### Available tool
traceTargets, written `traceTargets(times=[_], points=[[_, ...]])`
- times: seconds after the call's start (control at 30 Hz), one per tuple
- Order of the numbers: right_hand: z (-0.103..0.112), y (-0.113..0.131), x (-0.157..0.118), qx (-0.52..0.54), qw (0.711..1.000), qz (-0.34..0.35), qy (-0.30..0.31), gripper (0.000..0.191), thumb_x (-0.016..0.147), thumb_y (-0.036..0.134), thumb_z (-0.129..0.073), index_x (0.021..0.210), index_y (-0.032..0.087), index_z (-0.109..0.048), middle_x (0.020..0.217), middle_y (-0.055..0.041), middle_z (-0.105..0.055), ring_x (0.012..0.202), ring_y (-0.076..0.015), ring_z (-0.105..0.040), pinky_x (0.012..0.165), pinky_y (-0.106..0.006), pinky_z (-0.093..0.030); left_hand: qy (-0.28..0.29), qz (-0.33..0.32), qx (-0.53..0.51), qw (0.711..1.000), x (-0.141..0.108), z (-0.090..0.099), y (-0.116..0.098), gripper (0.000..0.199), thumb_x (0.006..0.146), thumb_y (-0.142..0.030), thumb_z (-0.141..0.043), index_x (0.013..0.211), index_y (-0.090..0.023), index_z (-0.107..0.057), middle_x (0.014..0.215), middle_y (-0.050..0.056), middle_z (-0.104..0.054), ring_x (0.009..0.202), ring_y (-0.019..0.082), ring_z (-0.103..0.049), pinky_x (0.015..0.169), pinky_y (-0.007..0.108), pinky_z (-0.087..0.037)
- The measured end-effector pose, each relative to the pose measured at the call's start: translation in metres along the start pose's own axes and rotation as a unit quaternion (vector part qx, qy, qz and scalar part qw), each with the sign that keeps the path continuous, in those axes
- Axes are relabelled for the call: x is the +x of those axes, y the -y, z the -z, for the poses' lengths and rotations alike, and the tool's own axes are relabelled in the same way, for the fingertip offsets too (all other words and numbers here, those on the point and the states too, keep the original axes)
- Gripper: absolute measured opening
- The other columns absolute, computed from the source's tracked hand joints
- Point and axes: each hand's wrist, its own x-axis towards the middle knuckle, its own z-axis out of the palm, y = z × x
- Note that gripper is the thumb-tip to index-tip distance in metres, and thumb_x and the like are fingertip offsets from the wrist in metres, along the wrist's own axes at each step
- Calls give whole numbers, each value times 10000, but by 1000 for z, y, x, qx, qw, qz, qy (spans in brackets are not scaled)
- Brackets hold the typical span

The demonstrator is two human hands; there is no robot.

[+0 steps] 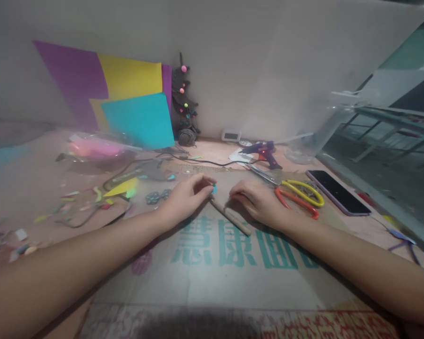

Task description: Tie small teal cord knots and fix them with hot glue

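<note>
My left hand is closed, pinching a small blue piece between thumb and fingers. Just below that piece starts a thin brown stick, which slants down to the right over the printed sheet. Whether the blue piece is joined to the stick is not clear. My right hand is closed beside the stick, its fingertips pressed together near a short thin strand at the stick's side. What those fingers hold, if anything, is hidden. A small cluster of grey-blue pieces lies left of my left hand.
Right of my right hand lie scissors with yellow and orange handles and a phone. A glue gun with a lit red light lies behind. Coloured sheets and a decorated dark strip lean at the wall. Scraps lie left.
</note>
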Motion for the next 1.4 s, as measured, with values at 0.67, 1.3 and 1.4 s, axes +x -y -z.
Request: traceTargets(times=[0.67, 1.3, 1.4], points=[[4, -5, 0, 37, 999, 23, 18, 251, 931, 380, -540, 1033, 189, -668, 902, -78, -715, 855, -209, -629, 795, -359, -472, 7, 1, 47, 999, 1, 1, -7, 288, 870, -308, -573, 1107, -189, -686, 1056, 61, -731, 964, 206, -661, 881, 332, -507], [-9, 21, 13, 135, 980, -146, -21, 134, 882, 265, -577, 812, 199, -670, 802, -3, -708, 763, -149, -639, 710, -259, -480, 25, -28, 50, 998, -3, 0, -11, 339, 909, -399, -523, 1139, -193, -663, 954, 41, -732, 844, 186, -658, 732, 282, -486], [-3, 21, 14, 165, 970, -180, -18, 174, 884, 289, -565, 786, 191, -670, 758, 3, -705, 714, -141, -639, 673, -247, -481, 49, -25, 79, 995, -2, -1, -12, 280, 897, -400, -529, 961, -190, -704, 904, 32, -728, 803, 183, -646, 697, 276, -468]])
